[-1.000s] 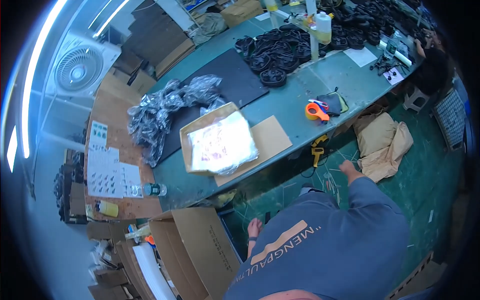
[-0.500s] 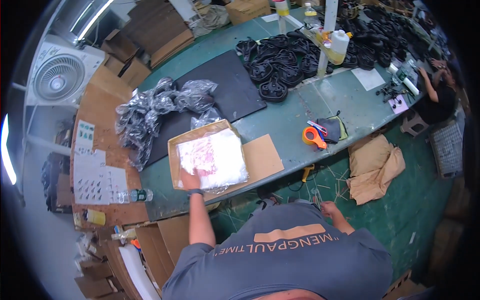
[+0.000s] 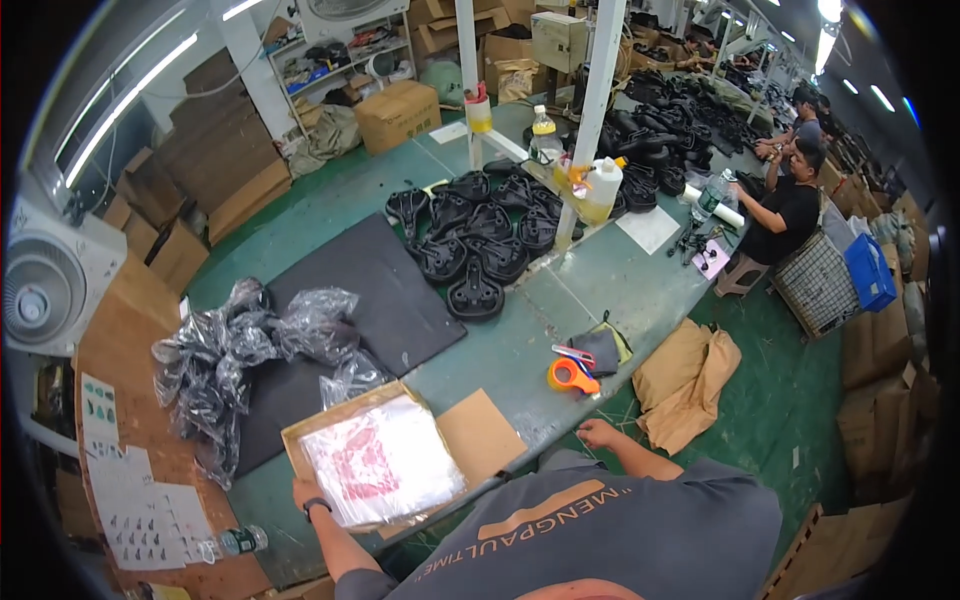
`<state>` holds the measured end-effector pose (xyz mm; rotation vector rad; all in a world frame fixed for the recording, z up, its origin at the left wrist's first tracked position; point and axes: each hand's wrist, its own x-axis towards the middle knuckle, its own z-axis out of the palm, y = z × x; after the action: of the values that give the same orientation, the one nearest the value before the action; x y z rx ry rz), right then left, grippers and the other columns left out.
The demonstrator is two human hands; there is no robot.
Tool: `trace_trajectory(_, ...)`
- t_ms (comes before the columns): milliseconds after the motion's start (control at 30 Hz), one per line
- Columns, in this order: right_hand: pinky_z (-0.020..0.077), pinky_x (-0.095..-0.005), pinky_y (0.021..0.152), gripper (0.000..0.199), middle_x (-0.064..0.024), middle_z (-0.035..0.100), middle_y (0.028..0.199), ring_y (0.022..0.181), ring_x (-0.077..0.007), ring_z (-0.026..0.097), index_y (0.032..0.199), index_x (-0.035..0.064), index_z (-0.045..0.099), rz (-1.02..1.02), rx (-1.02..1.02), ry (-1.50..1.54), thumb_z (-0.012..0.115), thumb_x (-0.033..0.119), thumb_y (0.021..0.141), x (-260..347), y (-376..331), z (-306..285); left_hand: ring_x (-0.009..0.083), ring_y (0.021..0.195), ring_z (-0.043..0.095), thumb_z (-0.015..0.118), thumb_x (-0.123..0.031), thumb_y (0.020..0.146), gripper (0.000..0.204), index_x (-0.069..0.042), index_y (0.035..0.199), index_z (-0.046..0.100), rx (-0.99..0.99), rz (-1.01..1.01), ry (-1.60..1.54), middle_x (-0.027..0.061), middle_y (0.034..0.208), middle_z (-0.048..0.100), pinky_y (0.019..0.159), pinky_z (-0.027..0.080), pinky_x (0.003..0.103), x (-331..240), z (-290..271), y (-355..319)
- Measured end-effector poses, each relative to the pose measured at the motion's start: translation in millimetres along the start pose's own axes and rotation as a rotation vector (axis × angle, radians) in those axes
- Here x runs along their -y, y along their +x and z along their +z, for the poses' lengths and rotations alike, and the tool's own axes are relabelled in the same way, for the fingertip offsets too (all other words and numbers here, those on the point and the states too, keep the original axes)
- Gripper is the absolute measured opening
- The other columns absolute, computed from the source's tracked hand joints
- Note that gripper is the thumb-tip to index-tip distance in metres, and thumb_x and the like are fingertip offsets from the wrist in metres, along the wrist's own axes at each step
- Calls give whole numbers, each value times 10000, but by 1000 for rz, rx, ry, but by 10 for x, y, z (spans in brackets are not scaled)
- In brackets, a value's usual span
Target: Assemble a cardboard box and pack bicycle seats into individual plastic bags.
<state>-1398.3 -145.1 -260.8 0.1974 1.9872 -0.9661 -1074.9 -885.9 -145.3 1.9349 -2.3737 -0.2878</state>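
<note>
A shallow cardboard box (image 3: 291, 447) sits at the near edge of the green table, with clear plastic bags (image 3: 410, 435) marked in red stacked flat in it. My left hand (image 3: 308, 492) is at the box's near left side, fingers curled against its wall and partly hidden. Past the table's front edge, to the right of the box, is my right hand (image 3: 598, 435), its fingers curled together. Whatever they hold is too small to make out. A brown cardboard sheet (image 3: 482, 432) lies beside the box, its left part covered.
Plastic-wrapped parts (image 3: 235, 345) lie on a black mat (image 3: 375, 285). Several black moulded parts (image 3: 475, 290) sit beyond it. An orange tape dispenser (image 3: 570, 376) and a grey pouch (image 3: 597, 350) lie right. A white post (image 3: 590, 120) rises from the table. A co-worker (image 3: 792, 210) sits far right.
My left hand has moved off the bags to the box's left side. My right hand has come up closer to the table edge. The view has tilted up, showing more of the room.
</note>
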Motion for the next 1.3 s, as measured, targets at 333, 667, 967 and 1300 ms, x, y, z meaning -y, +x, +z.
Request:
trace_trajectory(333,574,-423,768,346,-134,754,976,848,-258,709,1133,59,745,-715,1,-446,702,336,930,2290,2136,-216,472,984,728,687,-224,941,265,-16,1102,722,80,-108,-104,242,1045,763,842,583,552,-302,158,-1242)
trace_trajectory(667,631,-419,691,756,-175,736,1087,794,-262,733,1573,36,413,-226,-203,280,748,186,912,5029,3223,48,394,872,625,553,-127,976,218,47,1107,545,-51,74,-357,241,952,630,821,504,458,-828,561,-1915)
trace_trajectory(967,550,-334,487,497,-62,656,885,564,-179,631,1361,146,508,-122,376,945,695,434,1002,4551,3113,-60,496,1029,647,559,-173,1013,289,67,1173,542,-4,102,-259,330,1105,661,918,505,522,-942,482,-1889)
trace_trajectory(1300,505,-618,1066,933,-146,613,1427,1213,-365,644,1523,107,487,-10,654,1157,344,851,977,2204,1403,28,480,1316,535,661,-132,932,454,89,1315,556,-477,176,-80,323,1336,593,1132,414,507,-1601,211,-2390)
